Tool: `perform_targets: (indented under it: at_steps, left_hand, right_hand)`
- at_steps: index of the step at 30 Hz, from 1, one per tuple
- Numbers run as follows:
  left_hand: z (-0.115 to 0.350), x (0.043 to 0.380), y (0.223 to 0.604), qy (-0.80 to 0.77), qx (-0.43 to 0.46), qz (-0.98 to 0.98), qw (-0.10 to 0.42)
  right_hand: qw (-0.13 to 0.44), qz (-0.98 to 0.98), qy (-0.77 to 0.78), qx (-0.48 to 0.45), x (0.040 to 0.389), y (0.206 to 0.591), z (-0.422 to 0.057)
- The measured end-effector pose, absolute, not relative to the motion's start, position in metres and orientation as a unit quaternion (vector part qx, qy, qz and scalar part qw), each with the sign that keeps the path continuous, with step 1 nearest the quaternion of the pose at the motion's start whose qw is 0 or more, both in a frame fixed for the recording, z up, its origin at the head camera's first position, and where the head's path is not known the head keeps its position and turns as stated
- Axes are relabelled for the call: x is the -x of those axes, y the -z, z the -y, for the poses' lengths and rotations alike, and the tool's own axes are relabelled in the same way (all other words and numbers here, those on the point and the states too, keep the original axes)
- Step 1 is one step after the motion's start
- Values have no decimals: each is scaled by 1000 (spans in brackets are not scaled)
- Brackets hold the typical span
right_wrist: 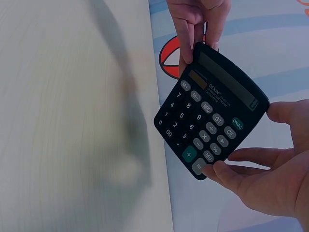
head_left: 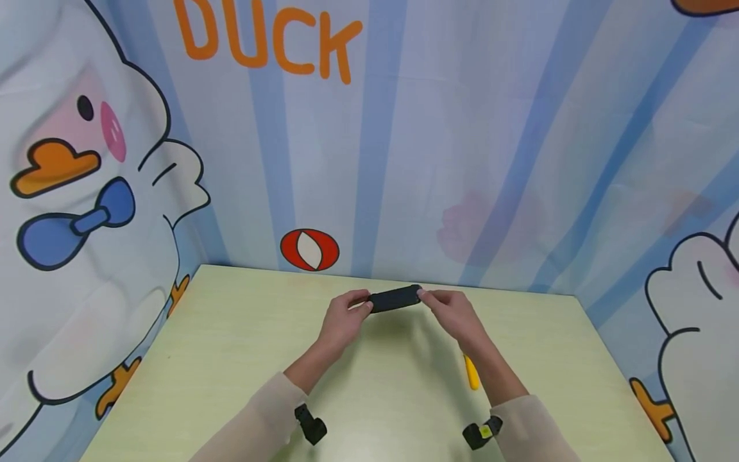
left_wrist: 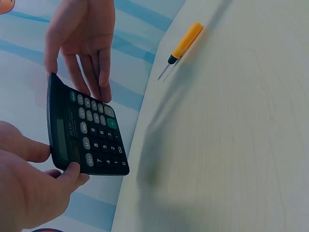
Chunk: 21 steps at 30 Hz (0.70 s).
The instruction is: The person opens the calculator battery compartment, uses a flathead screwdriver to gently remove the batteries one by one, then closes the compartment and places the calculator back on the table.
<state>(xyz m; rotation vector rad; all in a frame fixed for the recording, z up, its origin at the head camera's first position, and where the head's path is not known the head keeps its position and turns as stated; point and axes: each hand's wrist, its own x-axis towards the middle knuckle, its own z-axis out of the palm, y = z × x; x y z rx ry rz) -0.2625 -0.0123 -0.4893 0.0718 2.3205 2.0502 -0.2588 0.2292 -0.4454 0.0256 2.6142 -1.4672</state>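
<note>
A black calculator (head_left: 395, 299) is held up above the far part of the table, its edge towards the head camera. My left hand (head_left: 340, 323) grips its left end between thumb and fingers. At the other end, my right hand (head_left: 456, 316) pinches the calculator by its edges. The keys and the display of the calculator (right_wrist: 203, 111) face the right wrist camera, with grey, black and green buttons. Both hands also show around the calculator (left_wrist: 89, 130) in the left wrist view.
On the pale table (head_left: 260, 359) lies a yellow-handled screwdriver (left_wrist: 186, 43) with a thin metal shaft, partly hidden by the right forearm in the head view. A striped curtain (head_left: 404, 160) printed with ducks stands behind and beside the table.
</note>
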Motion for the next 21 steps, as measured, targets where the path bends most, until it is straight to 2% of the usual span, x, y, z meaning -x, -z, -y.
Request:
perform_targets:
  at_steps: [11, 21]
  left_hand:
    - [14, 262, 490, -657, -11, -753, 34]
    - [12, 259, 491, -654, -2, -755, 42]
  right_hand:
    - [57, -880, 470, 27, 253, 456, -230]
    - [43, -851, 522, 21, 248, 469, -228]
